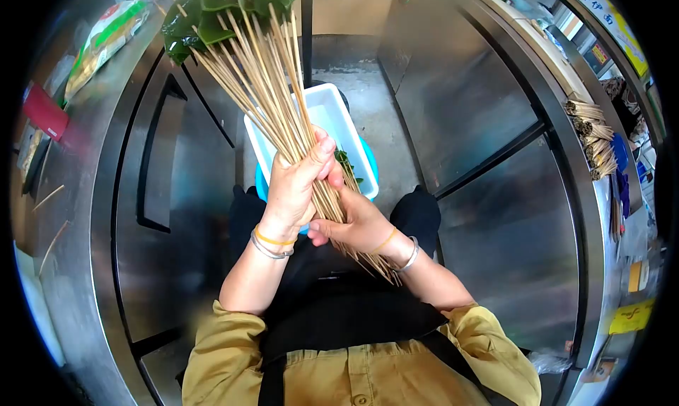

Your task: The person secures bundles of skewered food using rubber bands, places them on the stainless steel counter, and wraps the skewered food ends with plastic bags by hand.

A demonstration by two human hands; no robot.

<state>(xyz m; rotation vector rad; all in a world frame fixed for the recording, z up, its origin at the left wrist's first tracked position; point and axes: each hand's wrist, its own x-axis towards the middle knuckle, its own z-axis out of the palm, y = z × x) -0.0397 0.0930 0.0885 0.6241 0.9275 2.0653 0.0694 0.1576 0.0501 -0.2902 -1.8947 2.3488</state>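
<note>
A thick bundle of bamboo skewers [265, 88] slants across the middle of the head view. Dark green, glossy leaf-like pieces [219, 13] are threaded on its far ends, at the top. My left hand [293, 183] is wrapped round the middle of the bundle. Lower down, my right hand [353, 225] closes round the sticks near their bare ends, which poke out below it. Beneath the bundle stands a white plastic tub [329, 105], partly covered by my hands and the sticks. Some green pieces on skewers [346, 169] lie in it.
Steel cabinets [467, 88] rise on both sides, with a dark handle [152, 158] on the left. A green and white packet [106, 45] and a red box [46, 112] sit on the left counter. Several skewer bundles [598, 141] lie on the right counter. Something blue shows under the tub.
</note>
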